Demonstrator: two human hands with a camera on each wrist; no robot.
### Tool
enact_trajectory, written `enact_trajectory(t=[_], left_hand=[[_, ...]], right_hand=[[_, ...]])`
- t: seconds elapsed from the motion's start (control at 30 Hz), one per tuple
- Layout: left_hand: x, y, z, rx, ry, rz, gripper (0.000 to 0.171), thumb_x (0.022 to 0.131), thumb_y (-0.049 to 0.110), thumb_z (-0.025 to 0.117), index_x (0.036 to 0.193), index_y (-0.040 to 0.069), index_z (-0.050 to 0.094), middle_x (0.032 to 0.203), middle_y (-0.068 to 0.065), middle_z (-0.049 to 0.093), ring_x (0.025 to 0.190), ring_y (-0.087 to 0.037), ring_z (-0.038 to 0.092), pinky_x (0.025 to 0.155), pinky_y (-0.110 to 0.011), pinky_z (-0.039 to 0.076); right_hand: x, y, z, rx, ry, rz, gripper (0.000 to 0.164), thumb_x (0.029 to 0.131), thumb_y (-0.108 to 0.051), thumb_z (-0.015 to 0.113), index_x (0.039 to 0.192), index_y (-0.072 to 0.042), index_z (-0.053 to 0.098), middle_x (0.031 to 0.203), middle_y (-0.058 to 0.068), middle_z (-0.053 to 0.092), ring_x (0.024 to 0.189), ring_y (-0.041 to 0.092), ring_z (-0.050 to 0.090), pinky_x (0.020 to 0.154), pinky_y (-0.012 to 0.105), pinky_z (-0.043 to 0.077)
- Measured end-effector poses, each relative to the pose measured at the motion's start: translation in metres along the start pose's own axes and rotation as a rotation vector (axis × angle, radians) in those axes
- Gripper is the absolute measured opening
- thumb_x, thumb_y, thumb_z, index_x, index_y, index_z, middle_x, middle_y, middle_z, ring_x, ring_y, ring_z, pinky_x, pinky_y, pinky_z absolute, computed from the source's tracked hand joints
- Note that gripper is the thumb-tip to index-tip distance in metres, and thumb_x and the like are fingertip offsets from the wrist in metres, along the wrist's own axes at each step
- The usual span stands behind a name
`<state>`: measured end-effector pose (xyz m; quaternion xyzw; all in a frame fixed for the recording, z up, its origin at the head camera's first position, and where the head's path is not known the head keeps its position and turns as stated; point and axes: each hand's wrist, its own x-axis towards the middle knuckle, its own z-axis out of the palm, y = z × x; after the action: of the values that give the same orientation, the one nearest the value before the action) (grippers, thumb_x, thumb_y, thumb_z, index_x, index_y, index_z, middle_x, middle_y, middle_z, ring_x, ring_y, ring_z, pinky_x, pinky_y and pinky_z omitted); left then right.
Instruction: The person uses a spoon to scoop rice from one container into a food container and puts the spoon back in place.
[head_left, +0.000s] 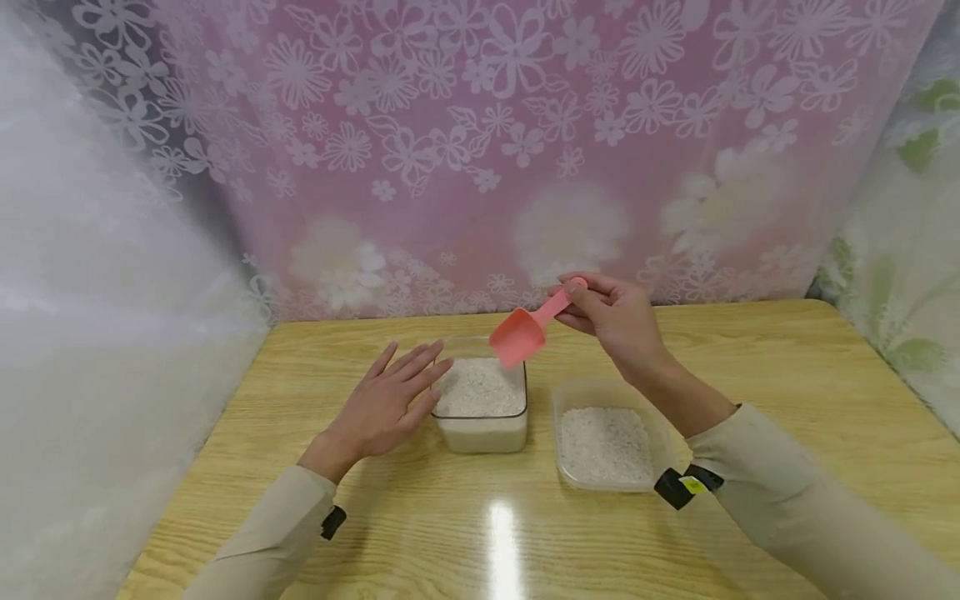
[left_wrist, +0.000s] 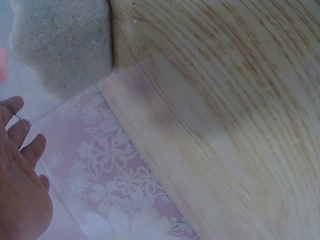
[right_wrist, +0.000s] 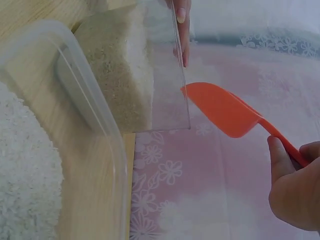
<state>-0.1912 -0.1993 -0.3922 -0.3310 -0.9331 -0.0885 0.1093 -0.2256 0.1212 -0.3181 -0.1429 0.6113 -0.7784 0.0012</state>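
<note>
My right hand (head_left: 617,321) pinches the handle of a pink scoop (head_left: 519,337), its bowl tipped down over the far right rim of a clear square container (head_left: 482,435). White rice (head_left: 480,387) fills much of that container. In the right wrist view the scoop (right_wrist: 222,110) shows from the side, its tip at the container's rim. My left hand (head_left: 390,400), fingers spread and nearly straight, touches the left rim of the same container. In the left wrist view its fingertips (left_wrist: 35,145) appear by the rim.
A lower clear plastic tub (head_left: 566,477) with more rice (head_left: 606,446) stands to the right, below my right forearm. Both containers sit on a wood-grain table (head_left: 420,517). Behind the table's far edge hangs a pink flowered curtain (head_left: 465,192), with pale sheeting at both sides.
</note>
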Motion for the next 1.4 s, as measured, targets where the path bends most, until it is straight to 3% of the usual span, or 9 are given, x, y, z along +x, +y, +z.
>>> enact_trajectory(t=[0.27, 0.5, 0.7, 0.8, 0.93, 1.03, 1.13, 1.23, 1.4], left_hand=[[0.001, 0.002, 0.002, -0.011, -0.006, 0.007, 0.051, 0.105, 0.043, 0.028, 0.148, 0.019, 0.040, 0.156, 0.002, 0.023, 0.141, -0.018, 0.023, 0.116, -0.046, 0.005], [0.001, 0.001, 0.002, -0.005, -0.008, 0.005, 0.051, 0.105, 0.042, 0.028, 0.148, 0.018, 0.040, 0.156, 0.003, 0.022, 0.141, -0.017, 0.023, 0.116, -0.046, 0.005], [0.001, 0.001, 0.002, -0.005, 0.000, 0.008, 0.050, 0.105, 0.042, 0.029, 0.148, 0.020, 0.039, 0.156, 0.000, 0.025, 0.141, -0.016, 0.023, 0.116, -0.047, 0.006], [0.001, 0.001, 0.002, -0.008, -0.002, 0.001, 0.050, 0.104, 0.042, 0.029, 0.148, 0.019, 0.040, 0.156, 0.002, 0.023, 0.141, -0.015, 0.022, 0.116, -0.046, 0.005], [0.000, 0.001, 0.002, -0.005, -0.003, -0.004, 0.051, 0.105, 0.043, 0.028, 0.148, 0.019, 0.040, 0.157, 0.004, 0.020, 0.141, -0.015, 0.022, 0.116, -0.046, 0.004], [0.000, 0.001, 0.003, -0.012, -0.003, -0.001, 0.051, 0.105, 0.043, 0.028, 0.148, 0.020, 0.039, 0.157, 0.003, 0.021, 0.141, -0.016, 0.023, 0.116, -0.046, 0.004], [0.000, 0.001, 0.003, -0.018, 0.000, 0.001, 0.051, 0.104, 0.043, 0.029, 0.149, 0.020, 0.038, 0.156, 0.001, 0.023, 0.141, -0.016, 0.023, 0.116, -0.047, 0.004], [0.001, 0.001, 0.003, -0.019, 0.005, 0.001, 0.050, 0.104, 0.042, 0.030, 0.148, 0.020, 0.039, 0.156, -0.001, 0.025, 0.141, -0.016, 0.023, 0.116, -0.047, 0.004], [0.000, 0.001, 0.004, -0.027, 0.011, 0.000, 0.050, 0.104, 0.041, 0.032, 0.148, 0.018, 0.041, 0.156, -0.001, 0.025, 0.141, -0.016, 0.023, 0.116, -0.047, 0.005]], right_hand=[[0.004, 0.004, 0.013, -0.210, -0.050, -0.079, 0.029, 0.096, -0.007, 0.058, 0.117, 0.012, 0.060, 0.109, 0.026, 0.065, 0.096, 0.022, 0.068, 0.079, 0.033, 0.055], [0.003, 0.005, 0.017, -0.319, -0.042, -0.083, 0.029, 0.096, -0.010, 0.058, 0.118, 0.009, 0.062, 0.109, 0.023, 0.066, 0.098, 0.022, 0.067, 0.078, 0.029, 0.056], [0.003, 0.004, 0.027, -0.555, -0.082, -0.159, 0.027, 0.098, -0.014, 0.057, 0.118, 0.004, 0.063, 0.106, 0.016, 0.068, 0.094, 0.020, 0.067, 0.077, 0.031, 0.056], [0.001, 0.004, 0.035, -0.685, -0.096, -0.211, 0.024, 0.098, -0.014, 0.057, 0.116, 0.000, 0.065, 0.104, 0.011, 0.069, 0.087, 0.019, 0.067, 0.071, 0.030, 0.056], [-0.002, 0.007, 0.044, -0.772, -0.133, -0.233, 0.023, 0.099, -0.014, 0.055, 0.116, -0.003, 0.067, 0.104, 0.008, 0.068, 0.088, 0.017, 0.066, 0.070, 0.031, 0.054], [-0.004, 0.010, 0.047, -0.800, -0.159, -0.218, 0.024, 0.099, -0.014, 0.054, 0.116, -0.003, 0.067, 0.107, 0.008, 0.068, 0.093, 0.016, 0.066, 0.075, 0.031, 0.055], [-0.006, 0.011, 0.046, -0.803, -0.147, -0.183, 0.024, 0.100, -0.015, 0.053, 0.116, -0.004, 0.066, 0.105, 0.007, 0.069, 0.085, 0.016, 0.066, 0.067, 0.031, 0.053], [-0.006, 0.014, 0.043, -0.748, -0.133, -0.119, 0.024, 0.100, -0.015, 0.053, 0.117, -0.004, 0.065, 0.107, 0.008, 0.068, 0.087, 0.017, 0.066, 0.067, 0.028, 0.054], [-0.005, 0.022, 0.038, -0.573, -0.118, 0.010, 0.024, 0.100, -0.012, 0.052, 0.118, 0.001, 0.062, 0.113, 0.015, 0.066, 0.100, 0.021, 0.066, 0.080, 0.029, 0.056]])
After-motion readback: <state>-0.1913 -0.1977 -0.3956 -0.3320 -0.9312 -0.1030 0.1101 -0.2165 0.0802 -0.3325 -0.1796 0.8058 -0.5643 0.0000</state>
